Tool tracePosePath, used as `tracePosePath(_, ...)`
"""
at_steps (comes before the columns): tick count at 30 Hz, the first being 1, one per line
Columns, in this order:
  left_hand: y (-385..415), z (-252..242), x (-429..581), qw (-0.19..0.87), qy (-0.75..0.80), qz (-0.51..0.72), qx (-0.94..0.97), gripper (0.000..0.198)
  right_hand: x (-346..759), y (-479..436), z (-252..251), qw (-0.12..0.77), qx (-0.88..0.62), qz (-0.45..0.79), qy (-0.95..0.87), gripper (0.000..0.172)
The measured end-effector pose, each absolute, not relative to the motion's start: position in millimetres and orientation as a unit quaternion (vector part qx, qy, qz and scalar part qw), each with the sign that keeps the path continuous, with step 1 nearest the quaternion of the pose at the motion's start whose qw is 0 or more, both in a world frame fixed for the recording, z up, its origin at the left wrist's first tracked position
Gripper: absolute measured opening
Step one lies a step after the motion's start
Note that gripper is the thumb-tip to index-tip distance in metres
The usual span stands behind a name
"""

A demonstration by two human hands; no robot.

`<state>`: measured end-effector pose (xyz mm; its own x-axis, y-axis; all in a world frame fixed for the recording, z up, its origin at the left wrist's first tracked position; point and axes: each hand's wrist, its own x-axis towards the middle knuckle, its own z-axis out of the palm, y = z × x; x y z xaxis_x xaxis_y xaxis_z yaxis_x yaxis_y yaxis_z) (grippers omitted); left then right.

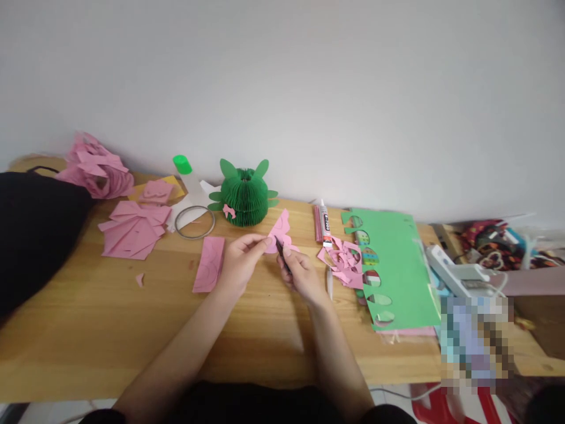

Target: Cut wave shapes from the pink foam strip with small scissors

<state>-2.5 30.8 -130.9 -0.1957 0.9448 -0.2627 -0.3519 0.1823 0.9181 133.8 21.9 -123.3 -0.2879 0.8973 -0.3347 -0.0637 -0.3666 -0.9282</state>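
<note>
My left hand (242, 259) pinches a pink paper cutout (279, 231) with a wavy edge, held just above the wooden table (132, 330). Closed around a thin dark tool (282, 254), my right hand (299, 272) has the tool's tip against the cutout's lower edge. A flat pink paper strip (209, 264) lies just left of my left hand. Behind the hands stands a green honeycomb paper figure (244, 196) with leaves and a small pink bow.
Pink paper scraps (343, 260), a glue tube (325, 222) and a green sheet with cut-out holes (392, 265) lie to the right. Folded pink papers (132, 231), a wire ring (195, 222) and a pink paper heap (95, 166) are left. A black bag (30, 229) sits far left.
</note>
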Motion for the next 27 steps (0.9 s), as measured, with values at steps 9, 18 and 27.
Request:
tracePosePath(9, 30, -120, -6, 0.555, 0.524, 0.555, 0.331, 0.015, 138, 22, -123, 0.347, -0.475, 0.68, -0.438, 0.055)
tracePosePath(18, 30, -120, -5, 0.554, 0.525, 0.551, 0.338, 0.016, 138, 20, -122, 0.347, -0.48, 0.679, -0.434, 0.054)
tracePosePath(27, 31, -119, -9, 0.56, 0.521, 0.538, 0.354, 0.016, 139, 20, -121, 0.343, -0.476, 0.686, -0.431, 0.054)
